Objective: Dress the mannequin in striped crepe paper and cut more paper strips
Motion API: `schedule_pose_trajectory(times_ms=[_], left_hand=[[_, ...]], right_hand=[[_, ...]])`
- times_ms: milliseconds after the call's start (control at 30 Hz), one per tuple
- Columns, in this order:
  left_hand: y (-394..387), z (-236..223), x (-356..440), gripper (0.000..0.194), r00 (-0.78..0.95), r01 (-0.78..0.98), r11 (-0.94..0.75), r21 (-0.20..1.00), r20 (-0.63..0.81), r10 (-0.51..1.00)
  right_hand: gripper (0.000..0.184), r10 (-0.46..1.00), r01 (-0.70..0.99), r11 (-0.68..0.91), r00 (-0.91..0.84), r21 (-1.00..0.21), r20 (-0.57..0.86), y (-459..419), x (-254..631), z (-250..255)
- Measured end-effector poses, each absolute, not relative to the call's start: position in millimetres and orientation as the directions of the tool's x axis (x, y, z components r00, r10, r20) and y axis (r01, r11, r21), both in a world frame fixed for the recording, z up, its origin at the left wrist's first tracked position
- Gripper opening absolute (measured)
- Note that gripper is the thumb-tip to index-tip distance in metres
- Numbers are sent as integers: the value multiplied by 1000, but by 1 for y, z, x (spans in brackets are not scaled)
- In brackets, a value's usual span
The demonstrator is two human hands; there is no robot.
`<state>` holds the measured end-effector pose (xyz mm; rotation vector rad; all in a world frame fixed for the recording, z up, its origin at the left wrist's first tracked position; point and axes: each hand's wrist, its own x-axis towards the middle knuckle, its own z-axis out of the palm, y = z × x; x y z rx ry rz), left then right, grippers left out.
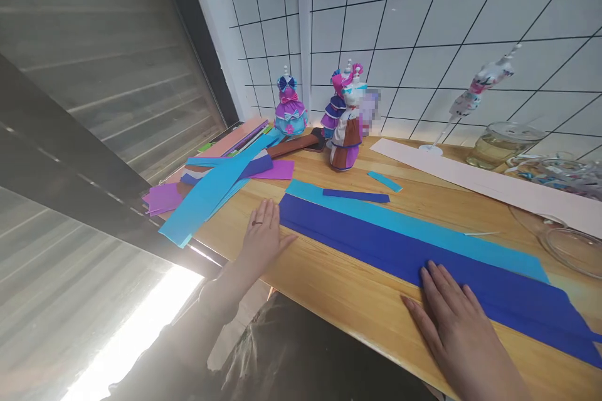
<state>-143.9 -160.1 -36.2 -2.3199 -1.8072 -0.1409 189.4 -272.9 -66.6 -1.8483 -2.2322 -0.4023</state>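
Observation:
A long dark blue paper strip point(376, 244) lies across the wooden table point(338, 288), with a light blue strip point(423, 232) just behind it. My left hand point(263, 238) lies flat and open on the table, its fingertips at the left end of the dark blue strip. A ring shows on one finger. My right hand point(458, 326) rests flat with fingers stretched out, pressing on the near edge of the dark blue strip further right.
Loose blue and purple paper pieces point(211, 191) pile at the table's left end. Three small dressed paper dolls point(345, 119) stand by the tiled wall. A long white strip point(493, 185), a glass jar point(503, 144) and a glass dish point(569, 244) sit at the right.

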Motion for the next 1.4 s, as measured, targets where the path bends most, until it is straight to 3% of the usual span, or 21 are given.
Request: schedule_pose_trajectory(times_ms=[167, 233, 433, 667, 933, 1200, 1300, 1400], left_hand=[[-181, -35, -102, 79, 585, 811, -583, -60, 130, 800], [-185, -38, -93, 77, 644, 763, -646, -27, 116, 756], [-178, -48, -90, 70, 648, 756, -654, -28, 179, 740], [-176, -51, -90, 67, 655, 747, -664, -39, 212, 725], [-177, -49, -88, 68, 651, 755, -653, -64, 197, 733], [-179, -47, -87, 66, 647, 755, -653, -65, 238, 724], [-183, -39, -75, 66, 672, 728, -683, -58, 260, 694], [-188, -31, -54, 64, 747, 648, -761, -33, 228, 625]], right_hand=[[72, 931, 987, 152, -158, 44, 330, -272, 188, -64], [69, 943, 991, 134, -134, 21, 305, -272, 185, -60], [62, 974, 996, 84, -72, -43, 216, -272, 179, -48], [65, 979, 998, -61, 60, 4, 193, -290, 209, -51], [71, 940, 951, -283, 250, 124, 232, -325, 271, -64], [71, 901, 922, -375, 336, 101, 276, -329, 281, -64], [71, 893, 947, -317, 279, 55, 353, -314, 253, -60], [63, 933, 997, -62, 70, -35, 352, -294, 205, -54]])
